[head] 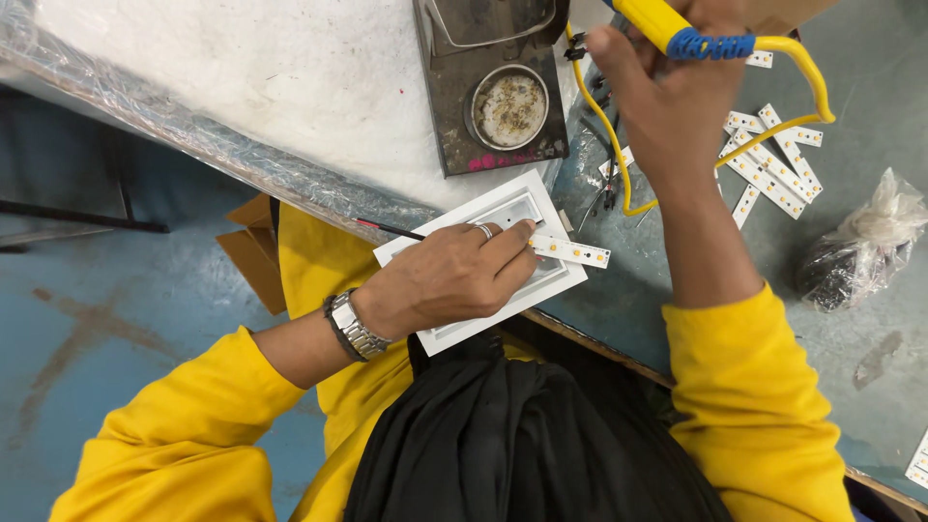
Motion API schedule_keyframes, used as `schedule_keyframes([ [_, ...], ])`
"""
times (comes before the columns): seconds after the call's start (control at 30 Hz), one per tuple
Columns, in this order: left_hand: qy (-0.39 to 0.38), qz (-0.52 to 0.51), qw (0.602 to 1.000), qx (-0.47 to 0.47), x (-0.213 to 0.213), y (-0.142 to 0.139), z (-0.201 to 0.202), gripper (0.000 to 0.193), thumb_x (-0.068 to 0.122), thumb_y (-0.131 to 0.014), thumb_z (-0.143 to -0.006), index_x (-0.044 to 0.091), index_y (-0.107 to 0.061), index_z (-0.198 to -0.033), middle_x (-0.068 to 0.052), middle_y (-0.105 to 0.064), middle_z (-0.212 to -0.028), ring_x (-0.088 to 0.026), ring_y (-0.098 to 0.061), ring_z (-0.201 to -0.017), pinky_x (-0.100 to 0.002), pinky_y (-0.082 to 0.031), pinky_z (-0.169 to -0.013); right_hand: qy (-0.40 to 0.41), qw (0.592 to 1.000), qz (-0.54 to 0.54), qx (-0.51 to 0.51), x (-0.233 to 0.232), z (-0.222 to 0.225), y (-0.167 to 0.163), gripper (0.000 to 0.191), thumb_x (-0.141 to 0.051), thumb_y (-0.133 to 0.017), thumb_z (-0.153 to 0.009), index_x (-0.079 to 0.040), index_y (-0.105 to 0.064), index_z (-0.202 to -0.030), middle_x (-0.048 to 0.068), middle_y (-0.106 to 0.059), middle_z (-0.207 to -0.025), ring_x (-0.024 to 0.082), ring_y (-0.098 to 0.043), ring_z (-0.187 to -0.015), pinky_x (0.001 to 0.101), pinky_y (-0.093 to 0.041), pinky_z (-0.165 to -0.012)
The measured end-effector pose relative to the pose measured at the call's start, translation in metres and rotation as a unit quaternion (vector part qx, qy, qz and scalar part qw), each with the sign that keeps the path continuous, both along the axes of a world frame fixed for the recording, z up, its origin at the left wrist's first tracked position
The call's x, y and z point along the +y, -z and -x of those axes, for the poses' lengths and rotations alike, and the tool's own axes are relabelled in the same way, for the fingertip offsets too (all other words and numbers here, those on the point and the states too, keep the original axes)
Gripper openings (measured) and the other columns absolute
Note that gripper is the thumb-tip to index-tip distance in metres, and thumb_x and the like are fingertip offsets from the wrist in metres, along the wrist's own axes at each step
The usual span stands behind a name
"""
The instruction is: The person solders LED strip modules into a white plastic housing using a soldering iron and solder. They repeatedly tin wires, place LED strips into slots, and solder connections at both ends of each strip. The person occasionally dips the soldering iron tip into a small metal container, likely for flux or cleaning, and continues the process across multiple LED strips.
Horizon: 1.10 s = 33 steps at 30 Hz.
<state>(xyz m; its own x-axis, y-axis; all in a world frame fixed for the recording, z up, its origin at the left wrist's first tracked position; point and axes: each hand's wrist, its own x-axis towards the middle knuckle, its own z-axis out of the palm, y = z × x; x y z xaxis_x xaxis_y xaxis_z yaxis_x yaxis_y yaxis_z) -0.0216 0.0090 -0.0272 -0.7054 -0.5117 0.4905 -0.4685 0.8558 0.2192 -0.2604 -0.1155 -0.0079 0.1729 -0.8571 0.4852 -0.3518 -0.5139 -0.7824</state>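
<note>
My left hand (454,275) rests on a white rectangular lamp frame (541,280) at the bench edge and pinches a white LED strip (575,252) with yellow dots. A thin red and black wire (387,228) runs out from under that hand to the left. My right hand (672,106) is raised over the bench, shut on a yellow soldering iron (650,17) with a blue collar and a yellow cord (807,72) that loops down. Its tip is out of view.
A dark metal soldering stand with a round tin of tip cleaner (509,106) sits behind the frame. Several loose LED strips (773,164) lie to the right, beside a crumpled plastic bag (865,246). Cardboard (253,251) lies below the bench edge.
</note>
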Motion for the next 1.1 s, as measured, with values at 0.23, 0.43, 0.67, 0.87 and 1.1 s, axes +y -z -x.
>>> schedule_keyframes([
  [0.23, 0.003, 0.001, 1.0, 0.002, 0.001, 0.002, -0.002, 0.015, 0.016, -0.063, -0.092, 0.002, -0.063, -0.099, -0.02, -0.07, -0.118, -0.019, -0.065, -0.064, -0.032, -0.055, -0.064, 0.066, 0.993, 0.058, 0.079, -0.001, 0.003, -0.002, 0.016, -0.008, -0.074, -0.118, 0.001, -0.067, -0.107, 0.003, -0.062, -0.082, 0.011, -0.054, -0.066, 0.024, -0.039, -0.06],
  [0.43, 0.006, -0.002, 1.0, 0.0, -0.009, 0.002, -0.001, 0.015, 0.015, -0.063, -0.091, 0.001, -0.063, -0.099, -0.022, -0.07, -0.118, -0.019, -0.066, -0.064, -0.033, -0.056, -0.064, 0.105, 0.984, 0.118, -0.08, 0.065, 0.087, 0.008, 0.037, -0.028, -0.061, -0.12, 0.007, -0.06, -0.133, 0.019, -0.066, -0.128, 0.023, -0.071, -0.079, 0.0283, -0.056, -0.062],
  [0.67, 0.022, -0.006, 1.0, 0.001, -0.017, 0.005, -0.002, 0.016, 0.016, -0.064, -0.091, 0.0, -0.062, -0.096, -0.023, -0.07, -0.117, -0.02, -0.067, -0.063, -0.033, -0.056, -0.06, 0.257, 0.952, 0.152, -0.061, 0.174, 0.155, 0.033, 0.039, -0.033, -0.048, -0.112, 0.004, -0.059, -0.11, 0.008, -0.05, -0.072, 0.019, -0.034, -0.048, 0.0304, -0.028, -0.051],
  [0.87, 0.025, -0.021, 0.999, 0.005, -0.015, 0.005, -0.002, 0.016, 0.014, -0.063, -0.091, -0.001, -0.062, -0.098, -0.024, -0.07, -0.118, -0.021, -0.067, -0.064, -0.034, -0.056, -0.061, 0.189, 0.952, 0.24, 0.005, 0.19, 0.139, 0.021, 0.015, -0.013, -0.057, -0.109, -0.004, -0.045, -0.111, 0.022, -0.05, -0.088, 0.018, -0.046, -0.053, 0.0322, -0.039, -0.049],
  [1.1, 0.029, -0.038, 0.999, 0.001, -0.013, 0.002, 0.0, 0.015, 0.012, -0.063, -0.09, -0.001, -0.062, -0.096, -0.023, -0.069, -0.117, -0.021, -0.067, -0.062, -0.035, -0.056, -0.061, 0.118, 0.979, 0.134, -0.096, 0.191, 0.061, -0.001, 0.028, -0.014, -0.067, -0.095, 0.0, -0.043, -0.101, 0.011, -0.052, -0.076, 0.019, -0.047, -0.049, 0.0292, -0.041, -0.046],
])
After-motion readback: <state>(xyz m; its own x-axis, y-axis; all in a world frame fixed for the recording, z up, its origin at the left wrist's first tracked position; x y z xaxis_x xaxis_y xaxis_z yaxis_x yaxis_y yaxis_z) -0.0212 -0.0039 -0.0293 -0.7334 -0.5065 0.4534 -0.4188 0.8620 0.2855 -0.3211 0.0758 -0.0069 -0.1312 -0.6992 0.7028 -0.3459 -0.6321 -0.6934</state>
